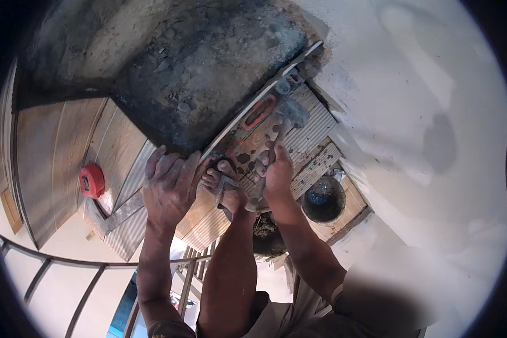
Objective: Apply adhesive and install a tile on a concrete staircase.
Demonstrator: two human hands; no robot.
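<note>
My left hand (pixel 170 183), dusty with grey, lies with its fingers bent over the lower end of a long straight bar that looks like a spirit level (pixel 265 89). The bar runs diagonally along the border between the grey mortar bed (pixel 191 79) and the wood-look tiles (pixel 312 127). An orange-rimmed slot and a bluish vial show on its near side. My right hand (pixel 277 176) is closed round the handle of a mallet (pixel 293 112), whose grey head is blurred over the tiles. Between my hands is my sandalled foot (pixel 225 183).
A red tape measure (pixel 92 180) lies on wood-look tiles at left. Two dark buckets (pixel 324 200) stand near my right forearm, one partly hidden behind it. A white wall (pixel 422 141) rises at right. Metal railing (pixel 87 298) crosses the lower left. Dark mortar crumbs dot the tiles.
</note>
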